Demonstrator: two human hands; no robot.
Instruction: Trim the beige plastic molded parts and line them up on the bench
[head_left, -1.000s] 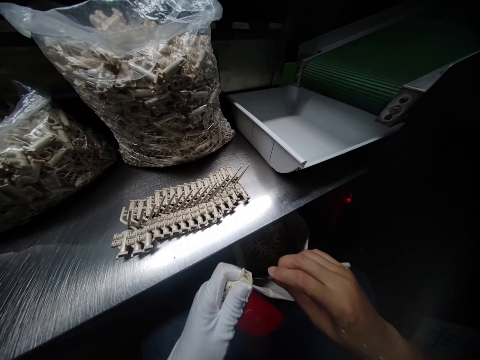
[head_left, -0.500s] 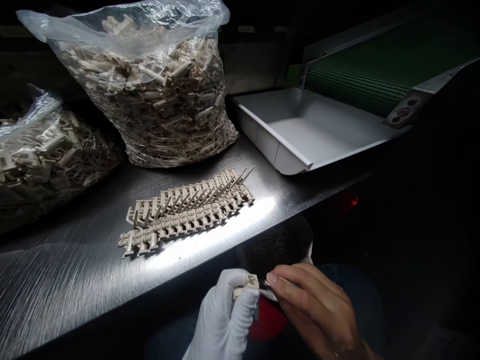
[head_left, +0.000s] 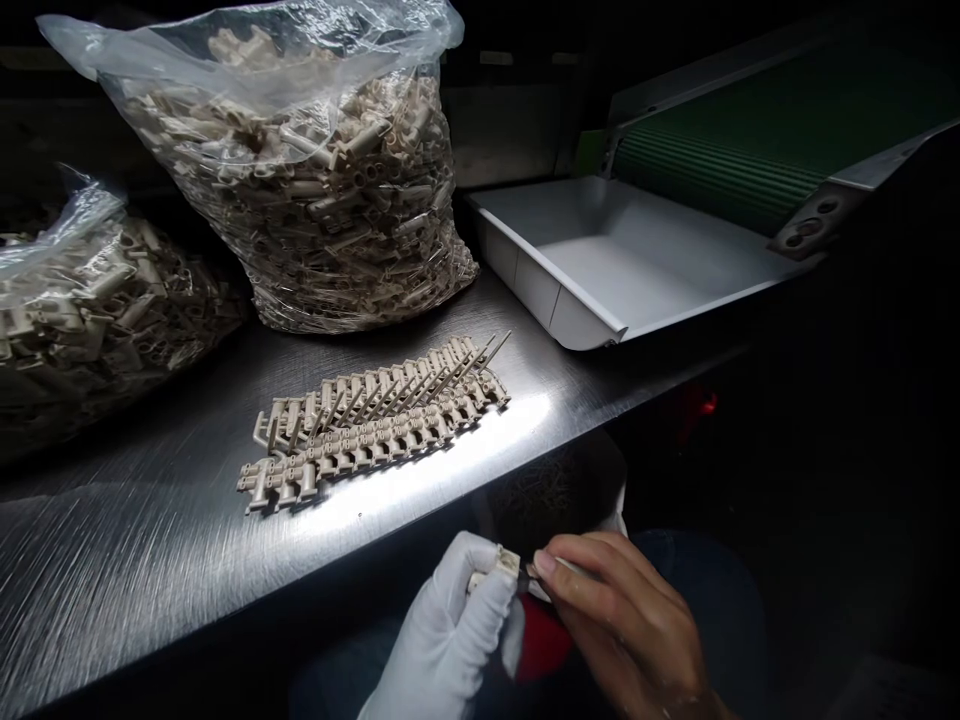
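My left hand [head_left: 454, 630], in a white glove, pinches a small beige plastic part [head_left: 508, 562] between thumb and forefinger below the table's front edge. Most of the part is covered by the glove. Bare, my right hand [head_left: 626, 610] is closed around a slim tool [head_left: 527, 574] with a dark, narrow tip, which points at the right side of the part. The fingers hide most of the tool, so its exact kind does not show. On the metal table lie rows of beige moulded plastic parts [head_left: 390, 435] with thin sticks across them.
A large clear bag [head_left: 337, 220] full of beige parts stands on the metal table [head_left: 172, 540], with another filled bag [head_left: 97, 320] to its left. At the right, a white tray [head_left: 547, 290] sits below a green conveyor belt [head_left: 742, 150]. A container [head_left: 619, 490] with thin scraps is under the edge.
The plastic part has turned slightly in my left hand, and the glove has tilted a little. My right hand stays close beside it with the tool.
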